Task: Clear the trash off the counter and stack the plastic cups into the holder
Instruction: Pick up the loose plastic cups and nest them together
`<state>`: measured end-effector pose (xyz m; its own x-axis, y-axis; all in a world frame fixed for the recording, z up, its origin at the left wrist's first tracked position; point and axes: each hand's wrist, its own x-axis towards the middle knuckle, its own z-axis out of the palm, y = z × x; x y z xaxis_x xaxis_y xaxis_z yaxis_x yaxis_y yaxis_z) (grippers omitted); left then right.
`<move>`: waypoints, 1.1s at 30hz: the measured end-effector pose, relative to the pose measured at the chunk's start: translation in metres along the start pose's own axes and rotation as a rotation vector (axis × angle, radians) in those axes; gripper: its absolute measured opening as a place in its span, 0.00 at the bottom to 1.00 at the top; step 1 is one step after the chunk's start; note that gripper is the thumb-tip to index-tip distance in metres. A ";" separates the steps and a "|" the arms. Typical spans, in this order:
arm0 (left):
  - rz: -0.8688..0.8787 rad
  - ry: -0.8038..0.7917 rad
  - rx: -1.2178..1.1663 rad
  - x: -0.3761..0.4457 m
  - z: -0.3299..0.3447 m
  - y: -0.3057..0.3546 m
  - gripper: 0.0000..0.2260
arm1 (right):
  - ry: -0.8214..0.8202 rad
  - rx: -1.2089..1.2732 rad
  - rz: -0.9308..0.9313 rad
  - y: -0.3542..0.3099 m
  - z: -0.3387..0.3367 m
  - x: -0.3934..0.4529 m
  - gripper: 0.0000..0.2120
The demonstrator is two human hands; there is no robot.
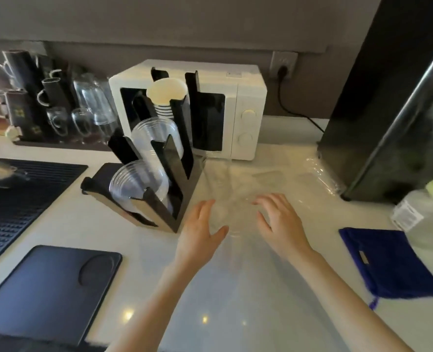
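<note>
A stack of clear plastic cups (219, 189) lies on the white counter (248, 288), running from beside the microwave toward me. My left hand (200, 232) and my right hand (280, 222) flank its near end, fingers spread; whether they touch it is blurred. The black cup holder (176, 171) stands just left of the stack. It holds paper cups (166, 94) in its back slot and clear cups (157, 135) in the two nearer slots. A crumpled clear plastic wrapper (323, 174) lies on the counter at the right, against the black appliance.
A white microwave (247, 115) stands behind the holder. Black tall appliance (388, 97) at right, with a green-lidded jar (423, 209) and a blue cloth (388, 265) near it. Left: a ribbed black mat (19, 191), a dark tray (50, 283), mugs and glasses (57, 105).
</note>
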<state>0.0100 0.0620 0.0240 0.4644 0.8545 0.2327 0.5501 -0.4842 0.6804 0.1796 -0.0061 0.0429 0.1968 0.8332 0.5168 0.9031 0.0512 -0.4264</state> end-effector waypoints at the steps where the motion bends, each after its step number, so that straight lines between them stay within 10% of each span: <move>1: 0.011 0.023 0.020 0.009 0.007 0.002 0.26 | 0.026 0.002 0.026 0.013 -0.004 0.004 0.12; 16: 0.062 0.130 0.070 0.065 0.005 0.023 0.08 | -0.365 -0.176 0.054 0.109 0.012 0.067 0.43; 28: -0.222 -0.109 -0.049 0.091 -0.027 0.029 0.03 | -0.184 -0.210 0.066 0.106 0.014 0.074 0.41; 33: -0.275 -0.057 -0.097 0.088 -0.018 0.021 0.08 | 0.011 0.161 0.257 0.083 -0.019 0.095 0.40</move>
<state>0.0500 0.1306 0.0715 0.3470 0.9379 -0.0074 0.5932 -0.2133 0.7763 0.2804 0.0666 0.0704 0.4160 0.8242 0.3842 0.7514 -0.0736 -0.6557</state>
